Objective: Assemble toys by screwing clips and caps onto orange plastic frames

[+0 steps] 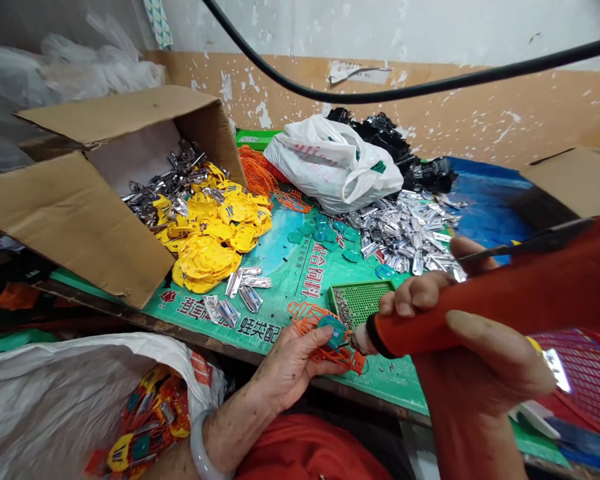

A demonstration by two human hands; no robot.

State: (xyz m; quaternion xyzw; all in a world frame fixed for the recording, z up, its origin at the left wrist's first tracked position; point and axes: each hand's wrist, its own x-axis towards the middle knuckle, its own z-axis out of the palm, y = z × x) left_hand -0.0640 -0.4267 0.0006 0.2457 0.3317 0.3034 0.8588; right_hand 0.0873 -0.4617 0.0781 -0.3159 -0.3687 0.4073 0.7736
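My left hand (293,360) pinches an orange plastic frame (307,315) with a teal piece (334,332) on top, over the table's front edge. In my right hand (473,333) is a red power screwdriver (430,323), its tip against or very near the teal piece; the exact contact is too small to tell. Just behind the held parts, a green basket (363,300) contains small screws. Loose silver metal pieces (237,293) lie to the left, and more teal pieces (330,230) lie farther back.
An open cardboard box (80,220) spills yellow parts (215,233) at left. A white bag (333,163), silver pieces (410,227) and black parts (385,133) are behind. A black cable (350,98) hangs across. At lower left, a bag (45,413) holds assembled pieces; a red mesh basket (587,380) stands right.
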